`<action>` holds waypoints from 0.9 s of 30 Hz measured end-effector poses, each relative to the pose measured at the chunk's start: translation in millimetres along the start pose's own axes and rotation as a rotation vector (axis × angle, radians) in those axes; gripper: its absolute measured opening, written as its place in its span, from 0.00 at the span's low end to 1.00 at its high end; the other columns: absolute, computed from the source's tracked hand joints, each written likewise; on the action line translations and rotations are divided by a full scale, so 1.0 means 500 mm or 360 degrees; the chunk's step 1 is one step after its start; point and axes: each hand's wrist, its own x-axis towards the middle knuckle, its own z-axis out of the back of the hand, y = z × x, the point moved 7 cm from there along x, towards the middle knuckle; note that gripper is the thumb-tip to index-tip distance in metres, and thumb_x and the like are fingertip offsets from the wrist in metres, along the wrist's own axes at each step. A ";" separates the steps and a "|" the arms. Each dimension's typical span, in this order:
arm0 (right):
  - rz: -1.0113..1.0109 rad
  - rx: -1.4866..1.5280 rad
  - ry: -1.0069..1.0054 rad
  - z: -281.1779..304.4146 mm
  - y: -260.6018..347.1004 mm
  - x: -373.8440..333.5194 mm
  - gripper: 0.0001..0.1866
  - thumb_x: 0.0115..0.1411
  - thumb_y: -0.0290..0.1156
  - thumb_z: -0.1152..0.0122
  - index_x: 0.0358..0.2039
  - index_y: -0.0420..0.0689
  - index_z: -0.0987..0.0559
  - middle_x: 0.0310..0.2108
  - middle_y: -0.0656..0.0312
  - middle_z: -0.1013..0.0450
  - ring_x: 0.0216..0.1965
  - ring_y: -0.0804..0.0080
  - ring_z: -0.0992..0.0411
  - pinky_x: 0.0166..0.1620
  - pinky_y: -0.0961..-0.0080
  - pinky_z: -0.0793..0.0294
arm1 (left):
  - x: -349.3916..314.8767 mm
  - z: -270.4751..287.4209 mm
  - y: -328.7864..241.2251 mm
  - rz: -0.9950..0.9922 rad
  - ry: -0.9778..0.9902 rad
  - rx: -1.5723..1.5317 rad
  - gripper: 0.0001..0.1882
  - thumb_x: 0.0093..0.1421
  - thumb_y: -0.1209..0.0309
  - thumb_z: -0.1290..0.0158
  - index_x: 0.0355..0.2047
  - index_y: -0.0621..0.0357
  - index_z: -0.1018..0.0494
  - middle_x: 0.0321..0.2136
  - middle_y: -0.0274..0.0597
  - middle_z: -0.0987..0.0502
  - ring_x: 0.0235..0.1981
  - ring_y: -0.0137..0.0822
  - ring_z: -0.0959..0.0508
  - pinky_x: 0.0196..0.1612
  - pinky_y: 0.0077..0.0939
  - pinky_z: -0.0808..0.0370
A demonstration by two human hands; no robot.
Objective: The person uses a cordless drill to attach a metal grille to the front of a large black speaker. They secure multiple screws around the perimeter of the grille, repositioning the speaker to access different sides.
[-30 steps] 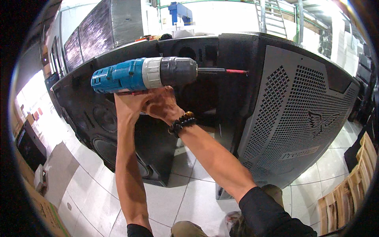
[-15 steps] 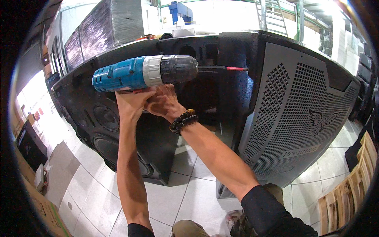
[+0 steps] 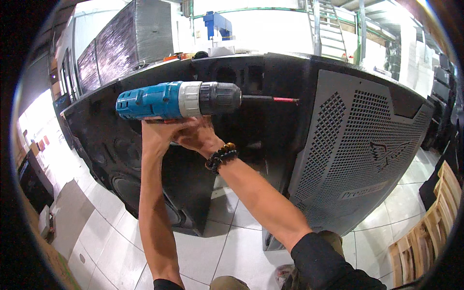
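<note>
Held level across the front of me is a blue and grey cordless drill (image 3: 193, 99), its chuck toward the right. A long dark bit (image 3: 258, 97) with a red end (image 3: 285, 100) sticks out of the chuck, and its tip is close to the edge of a black speaker cabinet (image 3: 285, 77). My left hand (image 3: 158, 130) is closed beneath the drill's body. Next to it, my right hand (image 3: 199, 134), with beaded bracelets at the wrist, is also wrapped round under the drill. The hands and drill hide most of the handle.
A grey perforated grille (image 3: 357, 140) with a winged emblem covers the cabinet on the right. Another black speaker (image 3: 125, 188) stands at left. Behind are plastic-wrapped boxes (image 3: 116, 55), a blue tool (image 3: 216, 25) and a ladder (image 3: 331, 34). Wooden pallets (image 3: 420, 241) lean at lower right.
The whole scene, drill included, sits slightly lower in the picture. Both hands keep their hold, and the drill stays almost in place against the cabinet.
</note>
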 end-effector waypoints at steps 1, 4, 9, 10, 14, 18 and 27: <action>-0.0346 0.0667 -0.0008 -0.015 -0.039 -0.010 0.28 0.40 0.51 0.32 0.43 0.55 0.23 0.44 0.58 0.28 0.48 0.55 0.32 0.50 0.56 0.33 | 0.004 -0.007 -0.001 0.0001 0.0022 -0.0057 0.19 0.38 0.78 0.31 0.33 0.62 0.23 0.30 0.38 0.20 0.32 0.30 0.21 0.38 0.27 0.23; -0.0694 0.1305 0.0047 -0.064 -0.069 -0.030 0.32 0.40 0.53 0.32 0.47 0.55 0.24 0.50 0.57 0.32 0.53 0.53 0.36 0.56 0.55 0.38 | 0.015 -0.001 0.026 0.0023 0.0092 -0.0122 0.19 0.38 0.78 0.31 0.33 0.62 0.23 0.30 0.38 0.20 0.32 0.30 0.20 0.38 0.27 0.23; -0.1024 0.1022 0.0505 -0.119 -0.093 -0.066 0.37 0.38 0.52 0.31 0.50 0.53 0.29 0.52 0.59 0.34 0.54 0.53 0.37 0.58 0.57 0.39 | -0.004 0.030 0.071 0.0223 0.0043 -0.0041 0.25 0.38 0.72 0.28 0.37 0.61 0.26 0.34 0.36 0.22 0.35 0.30 0.24 0.41 0.29 0.25; -0.1081 0.1226 0.0549 -0.126 -0.086 -0.072 0.38 0.37 0.50 0.29 0.50 0.53 0.30 0.52 0.59 0.34 0.53 0.54 0.36 0.57 0.58 0.37 | -0.013 0.040 0.086 0.0253 0.0002 -0.0038 0.25 0.38 0.71 0.28 0.37 0.61 0.26 0.34 0.36 0.22 0.34 0.30 0.24 0.41 0.29 0.26; -0.0359 0.0478 0.0305 -0.062 0.045 -0.071 0.37 0.30 0.34 0.27 0.47 0.52 0.29 0.42 0.57 0.29 0.48 0.51 0.32 0.54 0.61 0.33 | -0.115 0.107 0.166 0.0298 -0.0138 0.0205 0.26 0.40 0.67 0.30 0.40 0.60 0.26 0.36 0.36 0.23 0.35 0.30 0.25 0.41 0.28 0.27; -0.0267 0.0296 0.0705 0.002 0.197 -0.175 0.13 0.39 0.34 0.36 0.27 0.45 0.23 0.30 0.51 0.28 0.34 0.53 0.29 0.37 0.61 0.32 | -0.322 0.112 0.098 0.0306 -0.0322 -0.0470 0.27 0.47 0.65 0.35 0.46 0.62 0.28 0.39 0.40 0.24 0.39 0.35 0.25 0.44 0.28 0.28; -0.0774 0.0122 0.1972 0.306 0.379 -0.336 0.22 0.45 0.45 0.36 0.41 0.50 0.23 0.29 0.53 0.27 0.35 0.55 0.26 0.40 0.63 0.29 | -0.662 -0.040 -0.038 0.0682 -0.0435 -0.1025 0.30 0.54 0.45 0.43 0.39 0.63 0.31 0.31 0.43 0.27 0.33 0.36 0.27 0.39 0.29 0.30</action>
